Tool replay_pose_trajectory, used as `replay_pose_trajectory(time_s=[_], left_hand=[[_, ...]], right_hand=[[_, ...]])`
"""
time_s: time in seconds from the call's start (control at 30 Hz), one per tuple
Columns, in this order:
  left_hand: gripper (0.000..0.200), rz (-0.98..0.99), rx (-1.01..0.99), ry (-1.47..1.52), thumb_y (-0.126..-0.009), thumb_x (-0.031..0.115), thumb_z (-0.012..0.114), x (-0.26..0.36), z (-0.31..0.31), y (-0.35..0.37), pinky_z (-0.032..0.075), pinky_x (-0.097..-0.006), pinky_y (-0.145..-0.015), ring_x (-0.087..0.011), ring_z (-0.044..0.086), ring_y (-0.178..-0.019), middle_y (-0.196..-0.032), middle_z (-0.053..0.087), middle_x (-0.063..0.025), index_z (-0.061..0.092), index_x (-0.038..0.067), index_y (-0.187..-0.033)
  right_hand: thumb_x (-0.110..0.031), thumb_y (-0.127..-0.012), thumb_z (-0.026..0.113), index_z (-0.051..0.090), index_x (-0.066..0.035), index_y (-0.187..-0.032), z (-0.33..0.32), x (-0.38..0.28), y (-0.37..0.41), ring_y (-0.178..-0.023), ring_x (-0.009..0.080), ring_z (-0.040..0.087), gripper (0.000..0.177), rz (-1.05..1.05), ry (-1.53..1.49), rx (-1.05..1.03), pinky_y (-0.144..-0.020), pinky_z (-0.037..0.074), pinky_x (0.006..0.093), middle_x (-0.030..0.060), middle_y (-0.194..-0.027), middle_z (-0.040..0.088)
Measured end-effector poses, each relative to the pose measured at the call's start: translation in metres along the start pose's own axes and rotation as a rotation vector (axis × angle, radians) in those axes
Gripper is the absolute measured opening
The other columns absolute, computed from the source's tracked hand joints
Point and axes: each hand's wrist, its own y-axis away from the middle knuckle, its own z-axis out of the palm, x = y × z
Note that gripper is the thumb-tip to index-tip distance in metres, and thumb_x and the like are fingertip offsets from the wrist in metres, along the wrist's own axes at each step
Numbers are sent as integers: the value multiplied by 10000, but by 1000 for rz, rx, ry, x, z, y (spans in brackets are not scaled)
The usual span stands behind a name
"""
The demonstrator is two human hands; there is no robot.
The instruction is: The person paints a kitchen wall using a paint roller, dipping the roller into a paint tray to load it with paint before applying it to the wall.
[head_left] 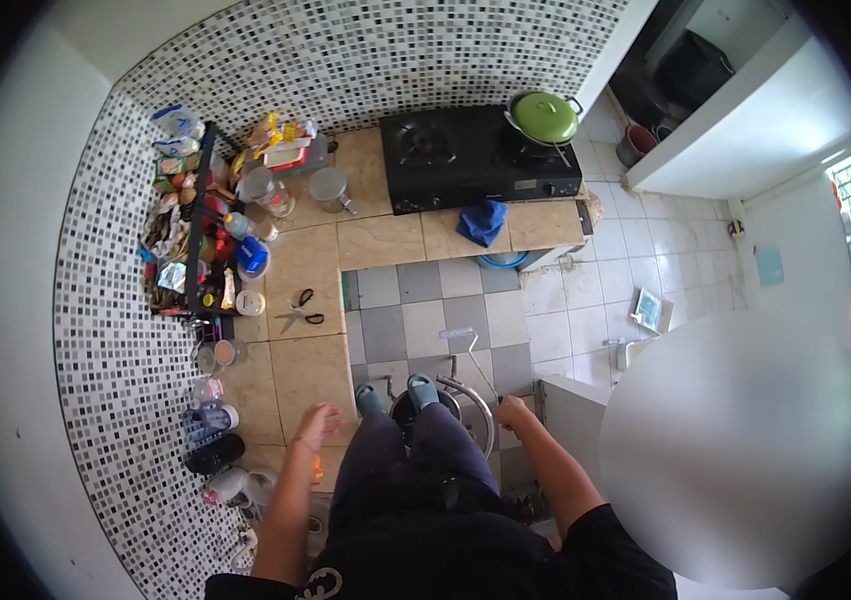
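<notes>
My left hand [319, 427] hovers by the edge of the tiled counter [308, 378], its fingers apart and nothing in it. On the other side of my legs, my right hand [513, 413] is closed, near a curved metal bar [484, 405]; whatever it may hold is hidden. Black-handled scissors [303, 312] lie spread on the counter, farther forward than my left hand. Beyond them stand clear jars [330, 188]. A blue cloth [483, 222] hangs over the counter's front edge below the black stove [416, 172].
A green lidded pot [545, 118] sits on the stove's right side. Along the left wall runs a black rack [204, 220] crowded with packets and bottles. A low wall [574, 420] stands at my right. A blue basin [503, 260] shows under the counter.
</notes>
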Motion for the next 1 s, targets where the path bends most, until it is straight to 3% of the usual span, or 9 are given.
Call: replay_pose_trajectory(time_s=[0.03,0.13,0.23,0.4,0.57,0.7,0.87,0.93,1.0], left_hand=[[300,4,-1,-10,-947,317,496,3,-18,-1,495,-305,-650,-197,673,-836,-1036,641,-42,530,127,-1176],[278,17,128,-130,-955,315,477,47,-52,12,482,-300,-643,-181,666,-806,-1022,643,-28,534,150,-1171],[246,51,216,-202,-955,327,482,84,-82,-9,472,-292,-616,-159,652,-760,-997,644,-16,544,161,-1126],[221,192,214,-421,-951,355,514,133,-50,-82,435,-244,-547,-115,627,-694,-927,642,3,550,160,-1049],[253,276,-50,-594,-959,328,505,152,29,-139,447,-264,-615,-118,619,-771,-970,639,-30,552,126,-1104],[244,470,-290,-703,-954,249,517,135,43,-216,486,-284,-707,-136,617,-799,-971,640,-36,553,64,-1108],[190,694,-197,-920,-915,151,554,124,24,-267,495,-319,-766,-215,614,-833,-922,636,-98,567,37,-1067],[175,777,-103,-928,-887,110,576,120,20,-283,492,-340,-786,-255,606,-871,-942,623,-113,578,40,-1048],[190,1107,104,-1126,-856,80,594,119,29,-330,483,-358,-803,-281,589,-922,-988,607,-109,590,51,-1044]], right_hand=[[-177,-811,607,724,-22,-805,-1,7,-3,-768,253,705,195,126,-94,-81,-689,555,355,129,-810,710],[-176,-838,581,717,-21,-881,18,31,-11,-912,273,690,210,-43,180,-138,-760,551,357,150,-958,702],[-185,-864,554,691,-28,-998,71,36,-5,-1033,278,653,247,285,-342,173,-832,539,357,161,-1093,666],[-212,-884,537,647,-13,-1112,147,35,-14,-1094,284,626,322,342,-253,148,-869,531,363,157,-1180,632],[-230,-882,546,681,-60,-1093,96,14,22,-1101,256,628,302,437,-85,-110,-863,531,380,113,-1198,643],[-237,-920,509,689,-113,-1112,81,63,11,-1126,219,616,292,267,234,-166,-866,524,378,69,-1200,650],[-312,-787,681,684,-141,-1130,-2,106,-57,-1095,265,621,383,435,290,-335,-905,503,406,65,-1174,662],[-279,-825,654,690,-169,-1127,-34,113,-126,-1124,245,611,324,378,442,-422,-873,508,385,37,-1230,638],[-268,-836,641,697,-163,-1114,-45,121,-224,-1091,231,628,303,431,439,-266,-848,513,390,35,-1200,654]])
